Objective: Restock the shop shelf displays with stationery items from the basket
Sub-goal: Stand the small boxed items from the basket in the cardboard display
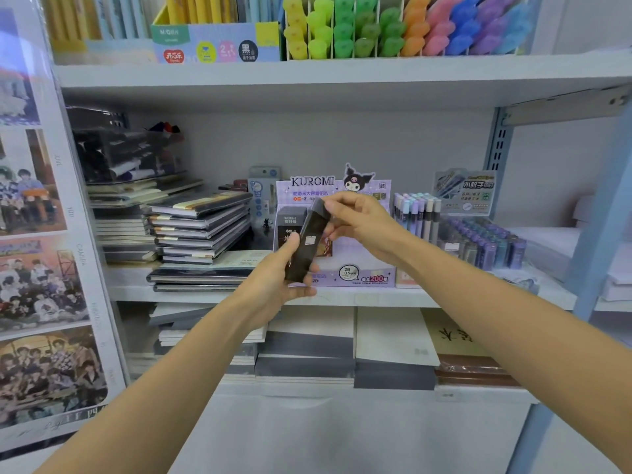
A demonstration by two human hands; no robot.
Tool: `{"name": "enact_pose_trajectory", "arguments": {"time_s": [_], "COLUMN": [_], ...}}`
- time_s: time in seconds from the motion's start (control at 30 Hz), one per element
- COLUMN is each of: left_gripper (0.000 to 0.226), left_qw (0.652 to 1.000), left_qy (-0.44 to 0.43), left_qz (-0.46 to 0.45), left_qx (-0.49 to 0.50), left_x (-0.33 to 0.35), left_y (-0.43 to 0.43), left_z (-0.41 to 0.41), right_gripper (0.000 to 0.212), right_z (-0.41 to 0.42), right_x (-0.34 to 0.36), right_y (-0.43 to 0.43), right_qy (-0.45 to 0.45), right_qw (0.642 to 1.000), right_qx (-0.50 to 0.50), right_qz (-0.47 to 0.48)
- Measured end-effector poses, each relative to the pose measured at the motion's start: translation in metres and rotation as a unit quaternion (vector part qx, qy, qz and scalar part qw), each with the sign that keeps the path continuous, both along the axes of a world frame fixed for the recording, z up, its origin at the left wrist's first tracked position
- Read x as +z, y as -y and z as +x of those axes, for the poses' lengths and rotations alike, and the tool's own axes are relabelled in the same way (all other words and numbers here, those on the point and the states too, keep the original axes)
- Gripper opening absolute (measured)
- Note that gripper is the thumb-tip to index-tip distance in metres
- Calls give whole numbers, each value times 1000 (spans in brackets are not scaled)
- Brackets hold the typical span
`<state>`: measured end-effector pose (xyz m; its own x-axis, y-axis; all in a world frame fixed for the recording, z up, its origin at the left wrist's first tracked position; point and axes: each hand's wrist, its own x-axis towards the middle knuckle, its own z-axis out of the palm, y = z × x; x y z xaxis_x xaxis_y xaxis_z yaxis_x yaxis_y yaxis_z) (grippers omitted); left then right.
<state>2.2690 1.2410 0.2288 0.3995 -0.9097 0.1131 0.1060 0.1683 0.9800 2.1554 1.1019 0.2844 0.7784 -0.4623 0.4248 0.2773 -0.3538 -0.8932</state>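
Forearms: both bare, entering from the bottom corners and meeting at mid-frame; elbows cut off by the frame edge.
Left hand: cups the lower end of a slim, dark, glossy rectangular box, thumb pressed on its front face, fingers curled behind.
Right hand: pinches the upper end of the same box between fingertips and thumb.
Dark box: held tilted in the air, top leaning right, just in front of the middle shelf; a small pale label sits on its face, print too small to read.
Purple display carton: stands on the white middle shelf, directly behind the box; header reads "KUROMI", front shows "2B 0.5mm" and "200"; its inside is largely hidden by hands and box, though another dark box stands at its left.
Pastel tubes: upright rows right of the carton; the card behind them carries writing too blurred to read.
Stacked dark notebooks: left of the carton, spines toward the camera.
Top shelf: a blue tray printed "M&G", and rows of bright markers, tops cut off.
Left edge: glossy group photo sheets, partly out of frame.
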Motion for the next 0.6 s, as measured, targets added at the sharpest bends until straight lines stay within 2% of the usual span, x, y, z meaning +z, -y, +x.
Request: {"name": "enact_pose_trajectory", "arguments": {"time_s": [0.07,0.17,0.3,0.37,0.47,0.53,0.6], "left_gripper": [35,23,39,42,38,42,50], "left_qw": [999,991,963,920,799,738,698], "left_qy": [20,100,216,329,541,627,679], "left_qz": [-24,-34,-32,-44,-57,-42,-8], "left_qx": [19,84,159,210,258,245,228], "left_x": [0,1,-4,-12,-29,-42,-53], "left_y": [2,4,2,-1,-7,-8,-7], "left_z": [-3,-10,-11,-9,-7,-6,-6], "right_gripper": [32,35,34,31,29,27,27], "right_z": [-2,-3,-4,-6,-10,-9,-6], "right_x": [1,1,3,7,11,8,3], "right_y": [-4,-7,-2,5,15,17,17], "right_qy": [-7,-11,10,46,77,66,49], "right_qw": [1000,1000,996,989,974,966,961], "right_qx": [19,-2,-83,-139,-208,-230,-238], "right_qz": [15,1,-14,-15,-54,-101,-135]}}
